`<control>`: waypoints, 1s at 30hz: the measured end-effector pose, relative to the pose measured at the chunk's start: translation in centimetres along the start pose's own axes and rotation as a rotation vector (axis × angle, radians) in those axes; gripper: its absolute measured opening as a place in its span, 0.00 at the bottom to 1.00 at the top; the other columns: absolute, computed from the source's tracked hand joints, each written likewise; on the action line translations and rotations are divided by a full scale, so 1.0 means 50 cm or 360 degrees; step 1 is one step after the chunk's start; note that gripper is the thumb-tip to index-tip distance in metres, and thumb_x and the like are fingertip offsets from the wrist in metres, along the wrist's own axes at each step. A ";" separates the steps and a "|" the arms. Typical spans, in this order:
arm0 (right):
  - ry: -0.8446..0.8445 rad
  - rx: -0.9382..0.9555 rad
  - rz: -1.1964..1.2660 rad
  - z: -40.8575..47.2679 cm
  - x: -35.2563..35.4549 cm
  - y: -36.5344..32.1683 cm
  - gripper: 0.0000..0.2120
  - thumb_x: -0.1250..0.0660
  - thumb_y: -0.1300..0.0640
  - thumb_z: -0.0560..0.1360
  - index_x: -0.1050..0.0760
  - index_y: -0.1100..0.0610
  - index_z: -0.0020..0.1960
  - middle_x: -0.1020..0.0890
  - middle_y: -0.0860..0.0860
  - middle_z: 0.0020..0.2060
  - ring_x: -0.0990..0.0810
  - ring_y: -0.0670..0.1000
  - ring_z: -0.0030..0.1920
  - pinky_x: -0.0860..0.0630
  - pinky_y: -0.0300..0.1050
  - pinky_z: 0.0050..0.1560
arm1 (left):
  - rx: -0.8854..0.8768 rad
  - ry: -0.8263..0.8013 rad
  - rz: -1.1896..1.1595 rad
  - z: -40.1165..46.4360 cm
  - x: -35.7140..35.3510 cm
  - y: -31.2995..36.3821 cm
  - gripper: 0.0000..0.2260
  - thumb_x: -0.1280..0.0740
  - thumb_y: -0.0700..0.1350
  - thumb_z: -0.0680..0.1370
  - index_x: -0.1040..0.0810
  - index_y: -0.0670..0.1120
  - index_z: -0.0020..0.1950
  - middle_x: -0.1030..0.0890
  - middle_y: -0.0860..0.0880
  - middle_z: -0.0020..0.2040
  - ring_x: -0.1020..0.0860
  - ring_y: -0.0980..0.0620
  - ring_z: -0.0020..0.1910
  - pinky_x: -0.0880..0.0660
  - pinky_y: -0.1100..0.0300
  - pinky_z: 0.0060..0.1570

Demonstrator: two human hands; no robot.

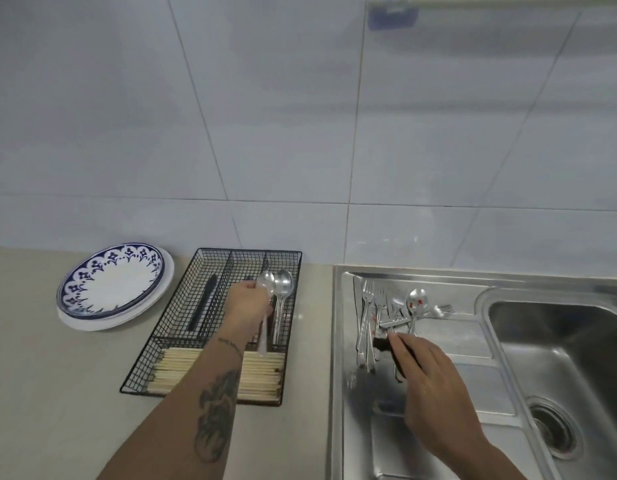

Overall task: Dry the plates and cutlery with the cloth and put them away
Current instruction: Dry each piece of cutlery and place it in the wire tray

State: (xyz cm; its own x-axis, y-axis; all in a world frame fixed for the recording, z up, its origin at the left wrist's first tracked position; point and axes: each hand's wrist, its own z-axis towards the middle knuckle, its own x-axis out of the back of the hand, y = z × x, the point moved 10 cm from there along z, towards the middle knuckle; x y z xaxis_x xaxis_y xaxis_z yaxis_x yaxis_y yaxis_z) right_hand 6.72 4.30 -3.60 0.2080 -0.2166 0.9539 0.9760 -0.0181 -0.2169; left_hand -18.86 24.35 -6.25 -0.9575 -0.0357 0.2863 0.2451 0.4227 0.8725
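Observation:
My left hand [246,304] holds a steel spoon [265,289] over the black wire cutlery tray [168,327], above the compartment where other spoons [283,299] lie. My right hand [426,372] reaches onto the sink's draining board and pinches a dark-handled piece of cutlery [381,342] at the near end of a pile of wet forks and spoons [393,313]. Two stacked plates [109,289], the top one with a blue pattern, sit left of the tray. No cloth is in view.
The tray also holds a black knife [205,303] and a row of wooden chopsticks [182,372]. A steel sink basin [560,358] with a drain [551,422] lies at the right. White wall tiles rise behind the beige counter [57,393].

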 end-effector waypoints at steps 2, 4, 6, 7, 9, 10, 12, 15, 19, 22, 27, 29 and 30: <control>0.0015 -0.0044 0.0023 -0.002 -0.005 0.013 0.42 0.25 0.70 0.54 0.27 0.62 0.68 0.23 0.55 0.62 0.25 0.57 0.60 0.27 0.53 0.62 | -0.0050 0.0024 0.0068 0.028 -0.007 0.019 0.05 0.32 0.46 0.80 0.20 0.44 0.49 0.19 0.44 0.44 0.23 0.50 0.37 0.23 0.58 0.37; 0.0007 -0.0063 0.0036 -0.008 -0.013 0.026 0.39 0.28 0.71 0.56 0.27 0.63 0.68 0.23 0.56 0.62 0.24 0.58 0.60 0.24 0.55 0.60 | -0.0126 0.0094 0.0154 0.052 -0.018 0.033 0.05 0.30 0.45 0.79 0.20 0.47 0.44 0.17 0.45 0.44 0.20 0.49 0.38 0.20 0.53 0.36; -0.0010 -0.0094 0.0031 -0.015 -0.017 0.046 0.38 0.31 0.71 0.58 0.28 0.62 0.69 0.24 0.55 0.62 0.25 0.58 0.60 0.23 0.55 0.60 | -0.0206 0.0173 0.0277 0.063 -0.029 0.045 0.07 0.30 0.49 0.79 0.21 0.47 0.44 0.18 0.47 0.43 0.20 0.50 0.38 0.23 0.55 0.33; -0.0017 -0.0127 0.0026 -0.018 -0.017 0.060 0.37 0.32 0.70 0.59 0.28 0.61 0.69 0.24 0.55 0.63 0.25 0.57 0.61 0.24 0.54 0.60 | -0.0265 0.0204 0.0378 0.066 -0.036 0.052 0.07 0.30 0.50 0.79 0.21 0.46 0.47 0.20 0.48 0.41 0.22 0.52 0.36 0.27 0.59 0.30; -0.0019 -0.0199 0.0023 -0.023 -0.013 0.086 0.37 0.33 0.70 0.60 0.29 0.60 0.70 0.25 0.53 0.63 0.26 0.55 0.61 0.24 0.52 0.61 | -0.0384 0.0198 0.0563 0.071 -0.057 0.063 0.09 0.29 0.49 0.78 0.19 0.44 0.51 0.20 0.48 0.42 0.23 0.53 0.35 0.31 0.63 0.30; -0.0018 -0.0234 0.0031 -0.025 -0.008 0.096 0.37 0.33 0.70 0.60 0.29 0.60 0.70 0.25 0.52 0.63 0.26 0.55 0.61 0.25 0.51 0.61 | -0.0416 0.0174 0.0622 0.072 -0.069 0.063 0.12 0.29 0.49 0.77 0.19 0.42 0.54 0.19 0.46 0.44 0.23 0.52 0.37 0.31 0.63 0.31; 0.0004 -0.0290 0.0039 -0.029 -0.001 0.111 0.36 0.32 0.70 0.60 0.28 0.59 0.69 0.25 0.52 0.62 0.27 0.54 0.60 0.25 0.49 0.61 | -0.0420 0.0138 0.0694 0.070 -0.083 0.058 0.13 0.30 0.48 0.78 0.19 0.42 0.59 0.18 0.44 0.50 0.21 0.50 0.40 0.27 0.62 0.37; 0.0059 -0.0352 0.0056 -0.036 0.008 0.131 0.34 0.34 0.70 0.62 0.28 0.60 0.69 0.25 0.52 0.62 0.26 0.55 0.59 0.26 0.49 0.61 | -0.0487 0.0173 0.0691 0.034 -0.095 0.068 0.12 0.34 0.40 0.76 0.19 0.45 0.59 0.18 0.44 0.55 0.22 0.47 0.46 0.25 0.58 0.44; 0.0136 -0.0509 0.0052 -0.051 0.015 0.177 0.35 0.37 0.71 0.64 0.30 0.60 0.71 0.27 0.54 0.65 0.27 0.57 0.62 0.27 0.53 0.64 | -0.0653 -0.0148 0.0590 -0.077 -0.202 0.087 0.14 0.39 0.36 0.78 0.21 0.49 0.59 0.19 0.46 0.48 0.23 0.53 0.36 0.29 0.64 0.29; 0.0056 -0.0555 0.0028 -0.064 0.003 0.198 0.37 0.37 0.69 0.63 0.33 0.59 0.73 0.29 0.55 0.67 0.30 0.58 0.66 0.30 0.56 0.67 | -0.0669 -0.0492 0.0654 -0.171 -0.332 0.057 0.10 0.38 0.39 0.79 0.21 0.50 0.56 0.19 0.50 0.47 0.25 0.57 0.31 0.28 0.65 0.28; -0.0227 -0.0624 0.0047 -0.114 -0.052 0.230 0.35 0.44 0.60 0.67 0.36 0.56 0.75 0.33 0.54 0.72 0.34 0.56 0.70 0.35 0.53 0.71 | -0.0677 -0.0509 0.1011 -0.234 -0.455 -0.022 0.06 0.35 0.49 0.77 0.21 0.50 0.51 0.21 0.54 0.48 0.21 0.51 0.47 0.22 0.56 0.51; -0.0315 -0.0603 0.0086 -0.133 -0.072 0.241 0.34 0.48 0.54 0.69 0.37 0.54 0.76 0.34 0.54 0.74 0.36 0.56 0.72 0.38 0.52 0.73 | -0.0724 -0.0442 0.1164 -0.246 -0.477 -0.036 0.09 0.37 0.50 0.76 0.21 0.47 0.49 0.22 0.52 0.50 0.21 0.47 0.49 0.23 0.55 0.52; -0.0358 -0.0585 0.0112 -0.139 -0.078 0.242 0.34 0.49 0.51 0.70 0.38 0.54 0.76 0.36 0.54 0.75 0.37 0.56 0.73 0.40 0.54 0.73 | -0.0738 -0.0409 0.1226 -0.249 -0.485 -0.041 0.09 0.38 0.51 0.76 0.22 0.47 0.49 0.21 0.50 0.51 0.21 0.46 0.51 0.22 0.52 0.53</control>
State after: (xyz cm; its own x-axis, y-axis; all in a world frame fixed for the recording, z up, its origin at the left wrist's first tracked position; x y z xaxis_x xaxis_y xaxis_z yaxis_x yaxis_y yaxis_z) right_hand 17.26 -1.88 -11.38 0.3218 -0.0122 0.9467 0.8798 -0.3658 -0.3037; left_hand 5.76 13.07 -10.08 -0.4966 0.3287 0.8034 0.8093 -0.1591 0.5654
